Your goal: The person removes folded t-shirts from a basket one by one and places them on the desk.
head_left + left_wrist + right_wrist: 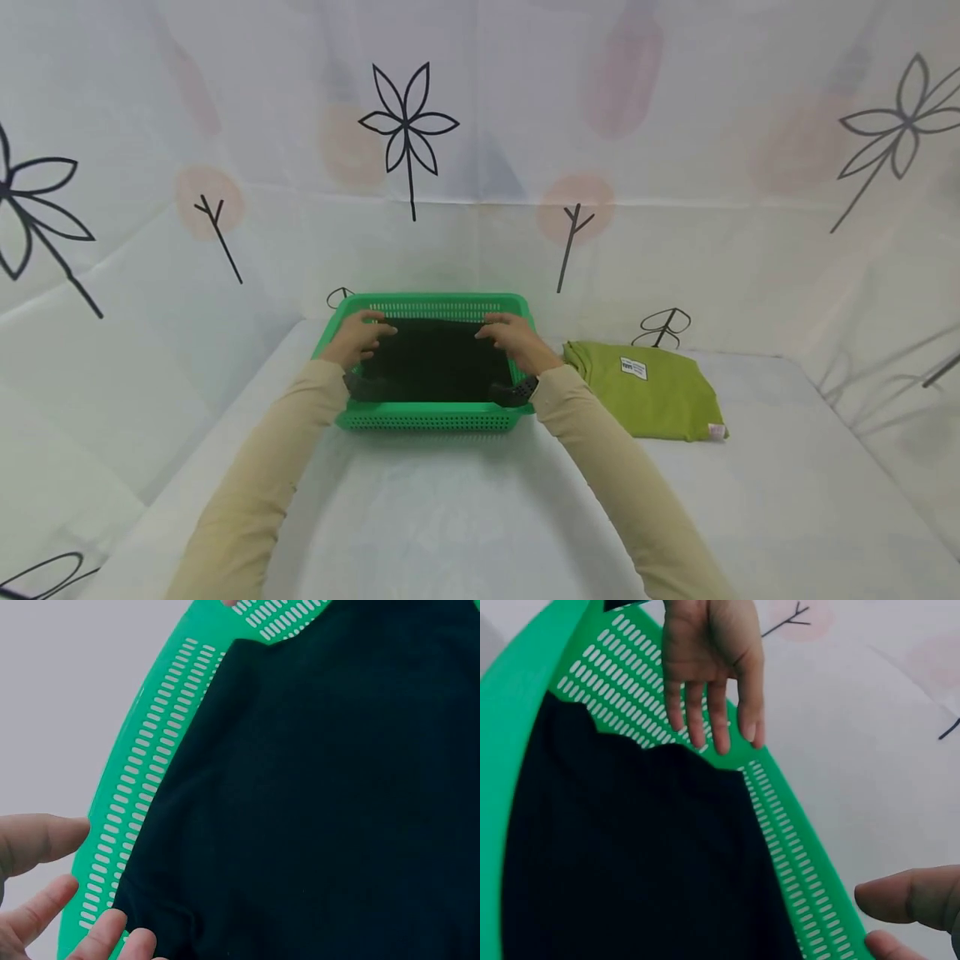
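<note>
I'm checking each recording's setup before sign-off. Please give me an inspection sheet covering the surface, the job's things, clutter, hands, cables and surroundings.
Surface: white tabletop, pale and smooth-looking.
Job's things: a green perforated basket with a dark cloth spread inside.
Clutter: nothing seen, unless the folded green cloth with a white label, right of the basket, counts.
Hands: left hand and right hand at opposite sides of the basket, neither gripping anything; whether any fingers touch the dark cloth is unclear.
Cables: nothing seen.
Surroundings: pale backdrop printed with black flower and twig outlines and faint coloured patches.
</note>
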The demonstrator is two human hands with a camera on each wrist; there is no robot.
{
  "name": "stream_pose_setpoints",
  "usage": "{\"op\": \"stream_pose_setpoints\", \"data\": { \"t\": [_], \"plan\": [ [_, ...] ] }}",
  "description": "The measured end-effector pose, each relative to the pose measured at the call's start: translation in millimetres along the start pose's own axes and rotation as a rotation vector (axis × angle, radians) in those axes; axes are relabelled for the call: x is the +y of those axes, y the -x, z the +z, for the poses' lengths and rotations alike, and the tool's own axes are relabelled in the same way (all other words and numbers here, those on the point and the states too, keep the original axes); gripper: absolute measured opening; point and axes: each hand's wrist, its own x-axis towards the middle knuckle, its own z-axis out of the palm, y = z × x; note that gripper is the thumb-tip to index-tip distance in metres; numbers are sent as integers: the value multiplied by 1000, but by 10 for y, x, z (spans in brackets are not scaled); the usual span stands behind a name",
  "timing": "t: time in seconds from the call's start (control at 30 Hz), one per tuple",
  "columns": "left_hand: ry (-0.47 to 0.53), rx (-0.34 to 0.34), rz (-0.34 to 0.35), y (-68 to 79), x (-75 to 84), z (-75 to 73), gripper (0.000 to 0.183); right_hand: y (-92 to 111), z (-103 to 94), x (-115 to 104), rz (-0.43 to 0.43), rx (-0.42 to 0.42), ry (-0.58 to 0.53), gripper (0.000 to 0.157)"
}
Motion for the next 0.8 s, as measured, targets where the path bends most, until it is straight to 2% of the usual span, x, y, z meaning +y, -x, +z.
{"op": "stream_pose_setpoints", "data": {
  "t": [0.23,0.37,0.6,0.8],
  "plan": [
    [-66,57,-40,-132,-62,3,64,-106,42,32,36,1,60,54],
    [-87,53,-62,-169,-106,12,68,-135,60,50,44,5,102,56],
    [-99,55,-65,-86,-97,16,69,-160,86,95,50,-21,150,57],
    [-147,0,-63,-57,-100,0,74,-161,90,146,70,-26,170,61]
  ]
}}
